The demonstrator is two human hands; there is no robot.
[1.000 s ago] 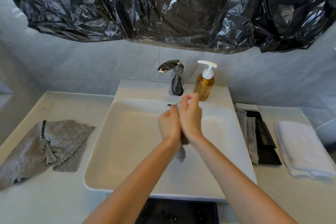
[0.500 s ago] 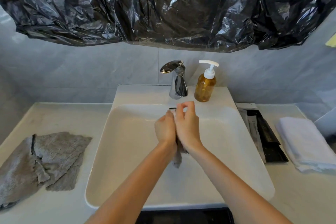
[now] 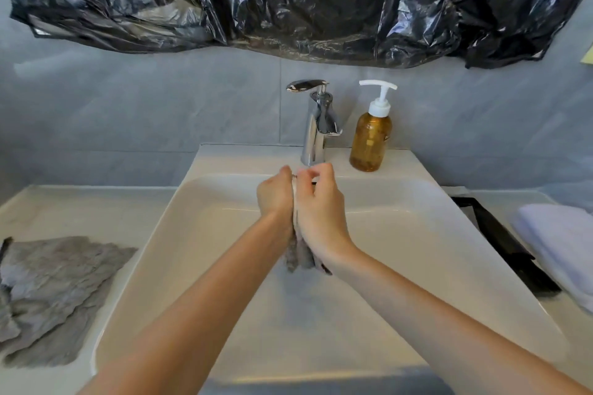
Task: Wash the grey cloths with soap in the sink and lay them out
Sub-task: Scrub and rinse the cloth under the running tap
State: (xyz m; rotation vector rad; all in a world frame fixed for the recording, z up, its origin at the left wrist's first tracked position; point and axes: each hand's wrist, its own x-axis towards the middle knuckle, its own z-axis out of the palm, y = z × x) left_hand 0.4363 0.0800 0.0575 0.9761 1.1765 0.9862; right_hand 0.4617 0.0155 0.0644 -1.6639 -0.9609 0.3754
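- One grey cloth (image 3: 300,255) was bunched between the two hands above the middle of the sink (image 3: 192,199). Only its lower end showed, hanging below the wrists; the rest was hidden between the palms.
- The left hand (image 3: 275,197) clasped the cloth with curled fingers, its fingertips out of sight on the far side.
- The right hand (image 3: 321,213) pressed in from three o'clock and was also curled round the cloth. Its thumb and forefinger were pinched together at the top, just under the spout.
- There was one white rectangular sink. Both forearms crossed its near rim, which the bottom edge partly cut off.
- One chrome tap (image 3: 316,125) stood at twelve o'clock of the basin; whether water ran could not be made out.
- One amber soap bottle (image 3: 370,141) with a white pump stood upright just beside the tap, at its three o'clock.
- At nine o'clock from the sink, spread cloths (image 3: 57,292) lay flat and overlapping on the counter (image 3: 80,208). The left edge cut them off, so their number could not be settled.
- At three o'clock lay black packets (image 3: 507,240), blurred and uncountable.
- Beyond them was one folded white towel (image 3: 561,244), cut off at the right edge.
- One black plastic sheet (image 3: 288,0) hung across twelve o'clock of the view, hiding whatever was behind it.
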